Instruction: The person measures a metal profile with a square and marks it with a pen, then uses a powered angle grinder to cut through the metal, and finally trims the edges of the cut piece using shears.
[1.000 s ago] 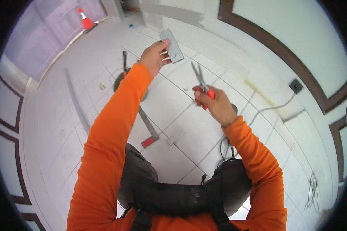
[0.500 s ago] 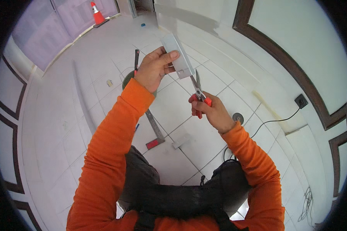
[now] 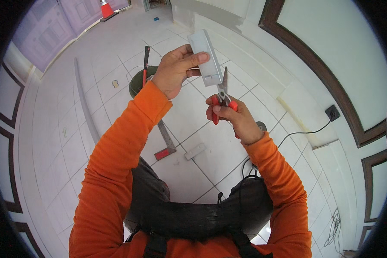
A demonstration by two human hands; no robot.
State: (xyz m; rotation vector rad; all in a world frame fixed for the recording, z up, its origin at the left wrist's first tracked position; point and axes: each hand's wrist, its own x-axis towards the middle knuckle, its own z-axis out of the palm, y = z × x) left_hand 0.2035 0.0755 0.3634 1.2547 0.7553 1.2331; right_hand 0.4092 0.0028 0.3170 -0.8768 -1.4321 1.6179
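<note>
My left hand [image 3: 173, 71] grips a short light-grey channel piece [image 3: 206, 58], thumb on its face and fingers behind. The piece is tilted, with a small notch or tab near its lower end. My right hand [image 3: 241, 118] is closed around the red handles of a pair of scissors-like snips [image 3: 225, 81]. Their blades stand apart at the lower corner of the channel: one shows beside it, and the other is mostly hidden by it. Whether the blades touch the piece I cannot tell.
Beyond my left forearm is a green bucket [image 3: 135, 86] with a red-and-black handled tool [image 3: 145, 60]. A try square [image 3: 167, 138] and a small grey offcut [image 3: 195, 151] lie on the tiles. A long strip [image 3: 84, 101] lies left; a black cable [image 3: 303, 134] runs to a wall socket [image 3: 332, 113].
The channel piece and my left hand have shifted slightly right and up in the picture. The snips have turned more upright, and the view has tipped a little.
</note>
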